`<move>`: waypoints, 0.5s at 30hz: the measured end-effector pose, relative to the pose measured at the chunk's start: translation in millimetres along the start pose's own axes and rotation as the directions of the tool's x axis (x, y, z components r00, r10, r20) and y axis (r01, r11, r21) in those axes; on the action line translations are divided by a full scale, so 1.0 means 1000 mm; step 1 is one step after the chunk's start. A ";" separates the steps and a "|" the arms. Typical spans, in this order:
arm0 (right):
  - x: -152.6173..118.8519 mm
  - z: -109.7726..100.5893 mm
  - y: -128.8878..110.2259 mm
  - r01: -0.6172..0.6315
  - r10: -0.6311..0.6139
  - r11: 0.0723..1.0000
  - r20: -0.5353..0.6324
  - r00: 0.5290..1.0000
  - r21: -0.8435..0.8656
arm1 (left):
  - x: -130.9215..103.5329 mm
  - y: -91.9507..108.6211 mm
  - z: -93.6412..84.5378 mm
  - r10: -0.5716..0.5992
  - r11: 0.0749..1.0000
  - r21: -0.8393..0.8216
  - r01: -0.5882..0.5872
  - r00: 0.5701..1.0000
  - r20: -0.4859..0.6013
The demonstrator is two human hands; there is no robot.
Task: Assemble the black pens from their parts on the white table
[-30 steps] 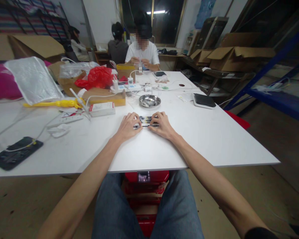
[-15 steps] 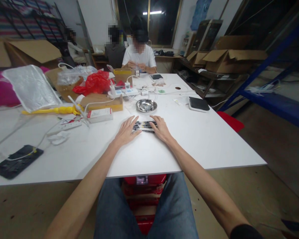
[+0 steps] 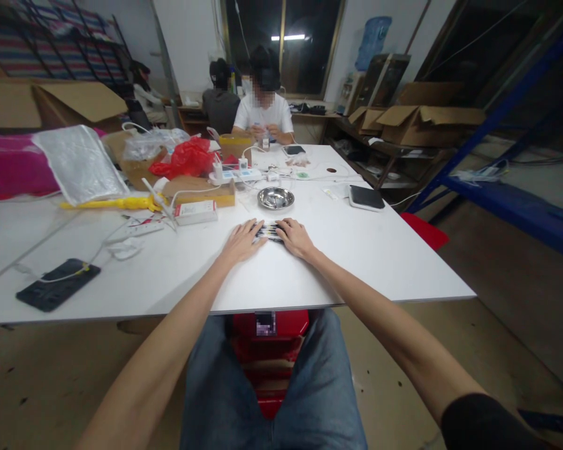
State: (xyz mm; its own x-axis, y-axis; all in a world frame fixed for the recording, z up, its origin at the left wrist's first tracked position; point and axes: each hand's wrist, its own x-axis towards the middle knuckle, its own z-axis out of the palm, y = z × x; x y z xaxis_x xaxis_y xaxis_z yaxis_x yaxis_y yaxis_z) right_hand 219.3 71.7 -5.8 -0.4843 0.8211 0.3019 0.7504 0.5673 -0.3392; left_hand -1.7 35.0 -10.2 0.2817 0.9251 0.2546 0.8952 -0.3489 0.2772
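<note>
Several slim black pens point(image 3: 269, 232) with pale and yellowish parts lie side by side on the white table point(image 3: 380, 262). My left hand point(image 3: 244, 240) is curved round their left ends, thumb on the near side and fingers on the far side. Round the right ends closes my right hand point(image 3: 294, 237) in the same way. The tips of the pens are hidden under my fingers. Just beyond my hands stands a shiny metal bowl point(image 3: 276, 206) with small dark things in it that I cannot make out.
To the left are a white box point(image 3: 196, 212), a yellow tool-like item point(image 3: 122, 204), a red plastic bag point(image 3: 182, 157), a power strip point(image 3: 234, 176) and a dark phone-like slab point(image 3: 59, 284) with a cable. A black-topped device point(image 3: 366, 197) lies right. Across the table a person point(image 3: 263, 115) sits.
My hands have come slightly closer together along the pens, and my right fingers now lie more over their ends. The whole view has shifted a little with my head.
</note>
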 end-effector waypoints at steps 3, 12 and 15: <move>0.001 0.000 0.002 -0.046 0.049 0.997 -0.045 0.998 0.056 | 0.001 -0.001 -0.002 -0.045 0.998 -0.043 0.043 0.997 -0.064; 0.002 0.001 0.002 -0.192 0.215 0.966 -0.120 0.969 0.175 | 0.005 -0.006 -0.002 -0.193 0.981 -0.058 0.184 0.955 -0.226; 0.003 0.002 0.002 -0.209 0.231 0.961 -0.113 0.966 0.181 | 0.005 -0.002 -0.003 -0.120 0.993 -0.007 0.122 0.970 -0.212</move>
